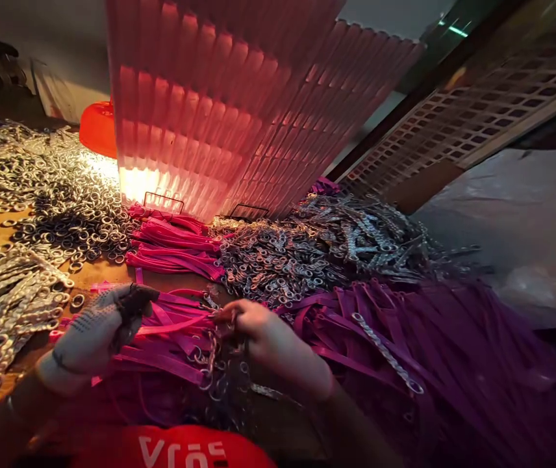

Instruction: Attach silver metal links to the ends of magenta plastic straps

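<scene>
My left hand (93,335), in a pale glove with dark fingertips, is closed around one end of a pink strap (175,325). That strap runs across to my right hand (271,341), which is bare and pinches at its other end. Small metal chain pieces (214,354) hang just below my right fingers; whether they are joined to the strap I cannot tell. Under both hands lie more pink straps (171,367). Beside my right wrist, a braided metal piece with ringed ends (388,351) rests on purple straps (458,344).
A heap of metal rings (83,221) and a stack of ring-ended pieces (10,292) lie at left. Metal links (278,260) pile up ahead, near bundled pink straps (175,250). Behind stand a ribbed translucent panel (210,110) and a lit red lamp (97,129).
</scene>
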`<state>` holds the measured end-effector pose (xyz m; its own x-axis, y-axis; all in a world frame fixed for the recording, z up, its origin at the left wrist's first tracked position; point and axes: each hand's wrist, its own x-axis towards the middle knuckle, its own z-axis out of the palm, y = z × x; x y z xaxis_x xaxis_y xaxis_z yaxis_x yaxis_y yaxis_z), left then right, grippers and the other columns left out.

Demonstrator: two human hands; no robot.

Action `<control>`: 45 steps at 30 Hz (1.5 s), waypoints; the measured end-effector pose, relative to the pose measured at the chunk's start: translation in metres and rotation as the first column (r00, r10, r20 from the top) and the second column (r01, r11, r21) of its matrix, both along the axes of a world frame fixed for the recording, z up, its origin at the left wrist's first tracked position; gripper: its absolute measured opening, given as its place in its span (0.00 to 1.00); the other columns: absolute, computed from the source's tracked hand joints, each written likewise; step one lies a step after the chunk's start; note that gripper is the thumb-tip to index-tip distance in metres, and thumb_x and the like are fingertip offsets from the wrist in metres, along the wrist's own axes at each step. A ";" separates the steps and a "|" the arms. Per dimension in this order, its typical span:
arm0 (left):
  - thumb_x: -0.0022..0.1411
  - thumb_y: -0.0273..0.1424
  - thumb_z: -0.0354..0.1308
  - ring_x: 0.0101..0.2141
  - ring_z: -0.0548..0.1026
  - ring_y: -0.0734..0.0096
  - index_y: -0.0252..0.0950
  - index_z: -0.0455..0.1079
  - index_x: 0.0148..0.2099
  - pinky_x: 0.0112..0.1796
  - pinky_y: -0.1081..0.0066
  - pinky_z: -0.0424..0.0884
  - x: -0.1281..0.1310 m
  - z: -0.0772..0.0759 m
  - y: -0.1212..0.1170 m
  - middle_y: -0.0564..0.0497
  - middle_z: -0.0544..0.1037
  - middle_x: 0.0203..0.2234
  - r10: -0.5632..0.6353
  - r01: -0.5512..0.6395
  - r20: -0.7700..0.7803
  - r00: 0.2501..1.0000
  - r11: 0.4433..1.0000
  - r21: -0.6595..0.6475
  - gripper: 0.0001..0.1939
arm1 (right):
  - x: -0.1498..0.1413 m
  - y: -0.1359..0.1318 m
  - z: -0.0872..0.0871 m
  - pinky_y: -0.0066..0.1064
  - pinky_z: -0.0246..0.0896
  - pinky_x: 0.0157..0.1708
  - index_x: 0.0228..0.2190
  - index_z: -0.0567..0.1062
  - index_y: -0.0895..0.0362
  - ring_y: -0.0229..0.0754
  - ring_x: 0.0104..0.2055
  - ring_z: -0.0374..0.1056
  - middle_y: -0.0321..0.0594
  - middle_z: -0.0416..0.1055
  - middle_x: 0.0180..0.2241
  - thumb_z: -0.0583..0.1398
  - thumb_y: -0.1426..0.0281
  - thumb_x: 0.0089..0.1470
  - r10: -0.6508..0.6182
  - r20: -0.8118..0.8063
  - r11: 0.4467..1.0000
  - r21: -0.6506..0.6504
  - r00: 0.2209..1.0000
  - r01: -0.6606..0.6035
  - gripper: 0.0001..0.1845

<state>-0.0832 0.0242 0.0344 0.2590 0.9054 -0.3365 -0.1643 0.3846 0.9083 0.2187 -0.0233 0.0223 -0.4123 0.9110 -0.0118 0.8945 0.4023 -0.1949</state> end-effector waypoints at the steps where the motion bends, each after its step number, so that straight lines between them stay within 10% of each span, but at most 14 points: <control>1: 0.60 0.24 0.54 0.16 0.63 0.81 0.31 0.75 0.42 0.14 0.83 0.54 0.007 -0.006 0.001 0.49 0.74 0.24 0.072 -0.056 0.115 0.991 0.989 -0.134 0.10 | 0.017 0.018 -0.004 0.28 0.60 0.39 0.38 0.79 0.56 0.40 0.40 0.68 0.43 0.74 0.42 0.57 0.77 0.51 -0.096 0.067 0.995 0.043 0.993 0.093 0.14; 4: 0.64 0.22 0.47 0.15 0.63 0.82 0.28 0.71 0.41 0.12 0.84 0.53 0.029 -0.019 0.005 0.49 0.71 0.23 0.242 -0.096 0.331 0.912 0.911 -0.402 0.11 | 0.071 0.073 -0.014 0.32 0.58 0.40 0.40 0.79 0.62 0.45 0.43 0.67 0.51 0.74 0.43 0.55 0.79 0.53 -0.350 0.257 0.933 0.178 0.901 0.312 0.15; 9: 0.68 0.25 0.42 0.16 0.70 0.77 0.26 0.70 0.42 0.12 0.82 0.55 0.056 -0.021 0.000 0.44 0.74 0.24 0.235 0.052 0.482 0.844 0.859 -0.510 0.15 | 0.120 0.128 -0.032 0.36 0.54 0.37 0.35 0.80 0.67 0.53 0.46 0.65 0.59 0.72 0.47 0.56 0.78 0.51 -0.403 0.360 0.912 0.240 0.842 0.334 0.13; 16: 0.63 0.23 0.49 0.30 0.80 0.65 0.26 0.72 0.45 0.14 0.82 0.58 0.055 -0.014 -0.024 0.39 0.79 0.35 0.156 0.108 0.520 0.840 0.891 -0.441 0.13 | 0.129 0.128 -0.050 0.36 0.55 0.35 0.32 0.79 0.65 0.54 0.43 0.66 0.57 0.74 0.41 0.52 0.77 0.52 -0.404 0.403 0.910 0.272 0.821 0.313 0.15; 24: 0.52 0.21 0.64 0.13 0.60 0.89 0.32 0.71 0.46 0.14 0.83 0.49 0.050 -0.009 -0.054 0.49 0.78 0.28 -0.019 0.135 0.437 0.899 0.963 -0.235 0.17 | 0.140 0.121 -0.045 0.32 0.57 0.38 0.26 0.78 0.59 0.45 0.40 0.68 0.48 0.75 0.44 0.55 0.81 0.45 -0.229 0.395 0.968 0.189 0.889 0.166 0.13; 35: 0.47 0.29 0.70 0.22 0.71 0.79 0.32 0.72 0.44 0.18 0.82 0.55 0.063 -0.019 -0.080 0.49 0.78 0.29 0.143 -0.100 0.239 0.960 0.978 -0.182 0.21 | 0.098 0.084 -0.050 0.39 0.64 0.46 0.42 0.74 0.62 0.51 0.46 0.69 0.53 0.74 0.42 0.54 0.73 0.46 -0.386 -0.191 0.820 0.377 0.903 0.430 0.20; 41: 0.45 0.32 0.71 0.29 0.76 0.72 0.32 0.73 0.42 0.30 0.76 0.68 0.073 -0.017 -0.080 0.50 0.77 0.29 0.122 -0.102 0.220 0.968 0.990 -0.098 0.21 | 0.019 0.012 -0.021 0.31 0.63 0.27 0.33 0.72 0.56 0.40 0.26 0.67 0.37 0.72 0.26 0.54 0.68 0.50 -0.300 -0.826 0.933 -0.149 0.478 0.328 0.10; 45: 0.48 0.33 0.70 0.31 0.75 0.73 0.33 0.74 0.42 0.33 0.75 0.69 0.075 -0.019 -0.080 0.49 0.77 0.31 0.070 -0.064 0.152 0.986 0.997 -0.045 0.19 | -0.022 -0.021 -0.004 0.28 0.60 0.30 0.30 0.72 0.56 0.38 0.29 0.65 0.35 0.71 0.28 0.55 0.68 0.51 -0.295 -0.776 0.955 -0.245 0.558 0.164 0.06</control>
